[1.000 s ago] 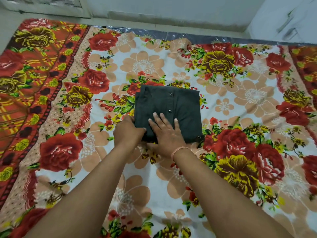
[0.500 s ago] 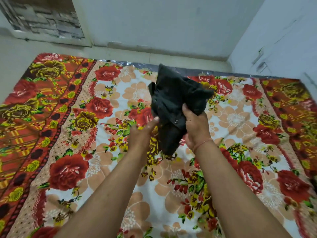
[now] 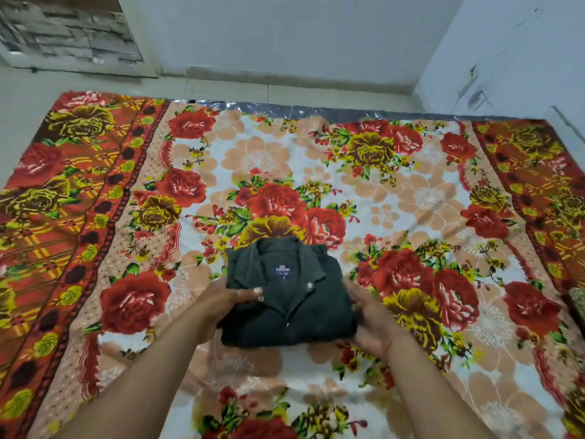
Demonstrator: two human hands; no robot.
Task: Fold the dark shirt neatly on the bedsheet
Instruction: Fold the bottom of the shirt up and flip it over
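The dark shirt (image 3: 286,296) is folded into a compact rectangle, collar and label facing up, over the middle of the floral bedsheet (image 3: 395,201). My left hand (image 3: 221,304) grips its left edge, thumb on top near a button and fingers underneath. My right hand (image 3: 370,312) holds the right edge from the side, fingers tucked under the fabric. Whether the shirt touches the sheet or hangs just above it I cannot tell.
The bedsheet covers a mattress that reaches a pale wall (image 3: 285,36) at the far side. A white cabinet or wall (image 3: 512,52) stands at the far right. A brick-patterned opening (image 3: 66,33) is at the far left.
The shirt lay flat with buttons up, was lifted and turned over in the air, and is now held collar-side up lower and nearer to me, gripped at both side edges.
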